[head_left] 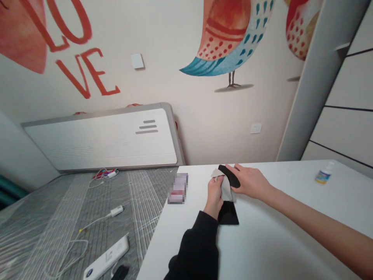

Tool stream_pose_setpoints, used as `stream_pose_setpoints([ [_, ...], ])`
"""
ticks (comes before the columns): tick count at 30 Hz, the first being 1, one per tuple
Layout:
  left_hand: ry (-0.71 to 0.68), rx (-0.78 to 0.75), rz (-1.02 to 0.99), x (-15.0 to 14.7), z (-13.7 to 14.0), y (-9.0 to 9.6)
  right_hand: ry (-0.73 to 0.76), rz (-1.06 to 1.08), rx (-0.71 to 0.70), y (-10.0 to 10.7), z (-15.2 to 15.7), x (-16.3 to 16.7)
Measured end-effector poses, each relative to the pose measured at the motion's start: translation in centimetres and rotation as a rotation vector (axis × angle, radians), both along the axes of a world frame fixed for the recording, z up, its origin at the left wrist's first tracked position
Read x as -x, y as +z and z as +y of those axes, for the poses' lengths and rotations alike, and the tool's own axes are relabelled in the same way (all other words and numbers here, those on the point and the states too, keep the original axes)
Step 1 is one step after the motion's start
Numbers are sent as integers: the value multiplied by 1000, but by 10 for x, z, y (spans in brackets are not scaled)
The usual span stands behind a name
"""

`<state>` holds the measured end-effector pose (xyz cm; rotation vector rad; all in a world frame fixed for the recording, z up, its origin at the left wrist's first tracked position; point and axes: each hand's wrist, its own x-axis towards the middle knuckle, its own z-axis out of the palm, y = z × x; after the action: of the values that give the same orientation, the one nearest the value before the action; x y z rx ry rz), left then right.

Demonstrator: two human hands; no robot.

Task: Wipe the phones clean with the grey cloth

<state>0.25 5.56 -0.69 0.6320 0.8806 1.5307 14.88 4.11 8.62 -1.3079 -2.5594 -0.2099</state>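
Note:
My left hand (214, 196), in a black sleeve, grips the edge of a pale grey insole (225, 188) on the white table (262, 241). My right hand (249, 181), bare-armed, rests on a black curved insole (230, 175) that lies across the grey one. A black flat piece (228, 214) sticks out beneath them, toward me. Both hands sit close together near the table's far left part.
A blurred small card or box (177, 189) lies near the table's left edge. A small bottle (323, 174) stands at the far right. Left of the table is a grey bed with a white power bank (106, 258), cables and a charger (116, 211). A white panel (101, 136) leans against the wall.

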Motion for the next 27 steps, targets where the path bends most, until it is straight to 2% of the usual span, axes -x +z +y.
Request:
stream_pose_setpoints([
  [4,45,-7,-59,-3,1,3,-45,47,23,-10,-6,8],
  [9,73,-15,-90,-4,0,5,-121,360,140,-33,-2,20],
  [14,95,5,-48,9,4,5,-77,589,284,-55,3,25],
  [18,57,6,34,11,2,6,-84,809,362,-65,10,21],
  [23,-69,2,198,-2,-10,5,-228,1067,249,-75,15,19],
  [25,-88,11,276,-2,-12,5,-212,1151,271,-80,11,20],
  [27,-91,23,354,2,-11,5,-151,1207,361,-84,7,18],
])
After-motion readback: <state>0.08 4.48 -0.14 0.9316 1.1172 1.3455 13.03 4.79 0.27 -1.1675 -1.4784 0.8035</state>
